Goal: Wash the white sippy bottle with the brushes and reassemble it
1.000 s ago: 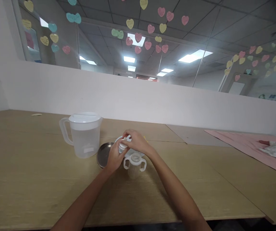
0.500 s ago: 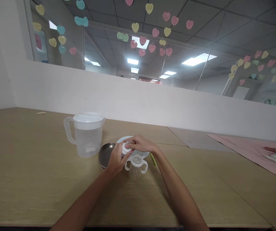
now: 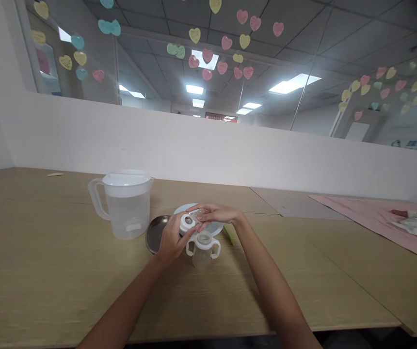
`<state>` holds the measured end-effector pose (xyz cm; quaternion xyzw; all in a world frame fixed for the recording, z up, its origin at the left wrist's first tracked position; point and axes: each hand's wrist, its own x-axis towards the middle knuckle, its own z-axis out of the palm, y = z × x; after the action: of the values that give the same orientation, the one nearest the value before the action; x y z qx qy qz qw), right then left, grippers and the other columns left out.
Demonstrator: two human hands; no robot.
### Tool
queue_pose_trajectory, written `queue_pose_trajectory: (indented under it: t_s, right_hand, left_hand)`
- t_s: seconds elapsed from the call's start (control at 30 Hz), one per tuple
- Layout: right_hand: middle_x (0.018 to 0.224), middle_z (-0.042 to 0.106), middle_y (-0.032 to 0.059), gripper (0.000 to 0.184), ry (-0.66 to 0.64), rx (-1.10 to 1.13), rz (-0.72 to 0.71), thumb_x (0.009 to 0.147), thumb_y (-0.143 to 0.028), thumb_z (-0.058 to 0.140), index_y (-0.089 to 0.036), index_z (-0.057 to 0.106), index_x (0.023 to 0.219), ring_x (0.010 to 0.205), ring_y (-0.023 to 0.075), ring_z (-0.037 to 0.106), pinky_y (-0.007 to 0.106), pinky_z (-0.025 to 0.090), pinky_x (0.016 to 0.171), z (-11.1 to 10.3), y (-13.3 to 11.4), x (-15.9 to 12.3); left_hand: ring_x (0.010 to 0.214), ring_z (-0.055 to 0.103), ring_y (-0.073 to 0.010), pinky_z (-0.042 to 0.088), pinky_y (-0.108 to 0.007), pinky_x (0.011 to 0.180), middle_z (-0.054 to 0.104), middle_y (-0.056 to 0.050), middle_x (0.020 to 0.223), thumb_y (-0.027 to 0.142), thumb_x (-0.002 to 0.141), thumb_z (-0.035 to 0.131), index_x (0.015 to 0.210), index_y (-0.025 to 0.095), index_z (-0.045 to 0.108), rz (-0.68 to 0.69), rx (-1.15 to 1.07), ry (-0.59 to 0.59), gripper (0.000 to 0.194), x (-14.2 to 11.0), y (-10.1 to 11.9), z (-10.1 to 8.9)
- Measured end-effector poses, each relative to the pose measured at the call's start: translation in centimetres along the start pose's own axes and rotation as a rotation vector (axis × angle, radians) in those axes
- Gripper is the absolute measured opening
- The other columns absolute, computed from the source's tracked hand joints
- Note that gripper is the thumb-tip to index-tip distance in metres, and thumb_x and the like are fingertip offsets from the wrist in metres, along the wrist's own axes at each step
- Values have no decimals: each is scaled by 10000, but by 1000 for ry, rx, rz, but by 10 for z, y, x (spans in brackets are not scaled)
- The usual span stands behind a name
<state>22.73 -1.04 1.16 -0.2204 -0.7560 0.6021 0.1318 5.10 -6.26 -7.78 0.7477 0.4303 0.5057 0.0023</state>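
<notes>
From the head camera, both of the person's hands meet over the middle of the wooden surface [image 3: 48, 271]. The left hand [image 3: 170, 237] is curled around a small white ring cap [image 3: 187, 223], fingers wrapped at its side and holding it up off the surface. The cap's round opening is tipped toward the camera, so its short axis leans up and back toward the person. The right hand [image 3: 217, 214] reaches in from the other side, fingers partly bent and close together, fingertips pinching a small clear piece [image 3: 199, 214] right at the cap's far edge; it is too small and blurred to say exactly what it is.

Just below and between the hands stands a clear two-handled cup [image 3: 202, 249], upright, mouth open to the top, its handles sticking out to either side; it looks empty, though the view is too soft to be sure. Behind the hands lies a pale blue plate [image 3: 184, 210], and just beyond the left hand's knuckles a shallow metal dish [image 3: 154, 233]. Further off on that same side stands a lidded translucent pitcher [image 3: 124, 206], handle turned away from the hands, holding clear liquid.
</notes>
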Motion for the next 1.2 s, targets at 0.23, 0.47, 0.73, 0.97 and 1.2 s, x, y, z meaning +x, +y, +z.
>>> queue_pose_trajectory:
  t_s: [0.23, 0.47, 0.73, 0.97, 1.2]
  right_hand:
    - [945, 621, 53, 287, 306, -149, -47, 766, -345, 612, -167, 527, 974, 861, 145, 598, 278, 493, 749, -17, 18, 4]
    - [761, 633, 66, 118, 621, -983, 246, 590, -149, 705, -137, 606, 653, 762, 192, 578, 249, 417, 664, -38, 50, 22]
    - [724, 643, 27, 310, 598, -1008, 283, 488, -59, 735, -175, 674, 770, 690, 171, 577, 225, 390, 600, -41, 65, 27]
    - [765, 650, 27, 352, 624, -999, 287, 577, -39, 649, -160, 650, 908, 685, 147, 569, 218, 387, 605, -42, 66, 25]
    - [802, 654, 72, 252, 770, -993, 201, 706, -86, 504, -122, 627, 922, 712, 144, 579, 218, 391, 622, -53, 53, 9]
  left_hand:
    - [975, 505, -223, 388, -336, 869, 547, -68, 1004, 453, 812, 472, 1054, 202, 543, -107, 186, 134, 355, 7, -11, 4]
    - [932, 547, -240, 382, -369, 833, 628, -61, 937, 500, 765, 513, 1031, 182, 535, -205, 248, -57, 415, 5, -28, 15]
    - [975, 529, -250, 320, -407, 888, 648, -53, 961, 471, 797, 475, 810, 228, 624, -126, 328, -133, 285, 1, -32, 19]
    - [1097, 444, -279, 261, -472, 963, 547, -97, 1155, 413, 832, 437, 982, 235, 623, -44, 394, -62, 298, 1, -29, 14]
    - [1233, 287, -307, 163, -519, 1014, 374, -128, 1306, 329, 825, 457, 1202, 201, 448, -308, 401, 728, 398, 24, -45, -51]
